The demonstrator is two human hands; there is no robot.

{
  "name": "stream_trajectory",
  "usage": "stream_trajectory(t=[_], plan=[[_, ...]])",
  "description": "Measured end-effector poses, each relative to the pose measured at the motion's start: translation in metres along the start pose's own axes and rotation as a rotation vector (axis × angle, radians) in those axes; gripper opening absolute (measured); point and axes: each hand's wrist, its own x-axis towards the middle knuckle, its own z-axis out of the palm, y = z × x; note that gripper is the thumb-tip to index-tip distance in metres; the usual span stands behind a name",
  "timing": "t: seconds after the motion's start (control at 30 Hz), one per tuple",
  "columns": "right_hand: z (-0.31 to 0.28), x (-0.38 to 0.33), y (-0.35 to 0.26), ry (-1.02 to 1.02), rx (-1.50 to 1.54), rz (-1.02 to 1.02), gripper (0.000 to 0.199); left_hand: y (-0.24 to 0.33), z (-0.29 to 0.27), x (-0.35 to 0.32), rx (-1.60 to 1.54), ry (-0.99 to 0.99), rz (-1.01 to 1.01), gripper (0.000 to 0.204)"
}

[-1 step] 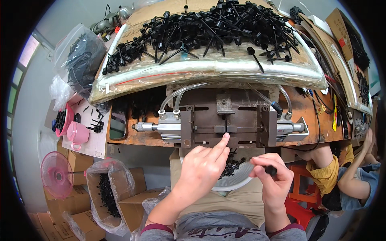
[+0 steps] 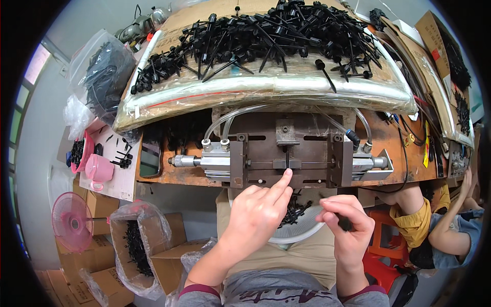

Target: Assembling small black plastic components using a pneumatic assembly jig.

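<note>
My left hand (image 2: 257, 217) stretches its index finger to the front of a small metal block in the middle of the clamping fixture (image 2: 263, 176). A thin black stem (image 2: 287, 154) stands in that block, just beyond the fingertip. The other left fingers are loosely curled and hold nothing. To the right and lower, my right hand (image 2: 350, 225) is closed in a pinch around a black plastic part (image 2: 346, 224). Only its dark, blurred end shows in the palm; the fingers hide the rest. Below the fixture, black parts (image 2: 295, 211) lie in a white basket (image 2: 302, 237) over my lap.
A large heap of black stemmed parts (image 2: 276, 33) covers the plastic-wrapped cardboard tray (image 2: 255, 91) behind the fixture. Air cylinders (image 2: 215, 166) with clear hoses flank it. A pink mug (image 2: 99, 169), a pink fan (image 2: 73, 222) and a bag-lined box (image 2: 123, 225) are left. Another person's arm (image 2: 452, 233) is right.
The dark end of the part in my right hand has shifted slightly downward and blurred. My left hand stays at the block.
</note>
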Motion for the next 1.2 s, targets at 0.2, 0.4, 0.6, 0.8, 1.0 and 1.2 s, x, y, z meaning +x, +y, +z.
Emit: stream_trajectory(t=[0.2, 0.4, 0.6, 0.8, 1.0, 1.2], plan=[[0.005, 0.006, -0.01, -0.077, 0.07, -0.153, 0.046, -0.001, -0.004, 0.003, -0.024, -0.002, -0.025, 0.025], [0.003, 0.004, -0.006, -0.081, 0.194, -0.103, 0.05, -0.002, 0.001, 0.005, 0.003, 0.022, -0.039, 0.024], [0.009, 0.0, -0.004, -0.001, 0.22, -0.107, 0.037, -0.001, 0.002, 0.006, -0.018, 0.021, -0.038, 0.024], [0.011, 0.002, -0.003, -0.071, -0.339, -0.313, 0.035, -0.001, 0.001, 0.005, -0.008, 0.011, -0.052, 0.023], [0.011, 0.0, 0.007, -0.086, -0.577, -0.491, 0.033, 0.001, -0.004, 0.003, -0.021, -0.009, -0.078, 0.024], [-0.005, 0.003, 0.012, 0.011, -0.653, -0.623, 0.029, 0.024, -0.013, -0.014, -0.795, 0.0, -0.259, 0.045]])
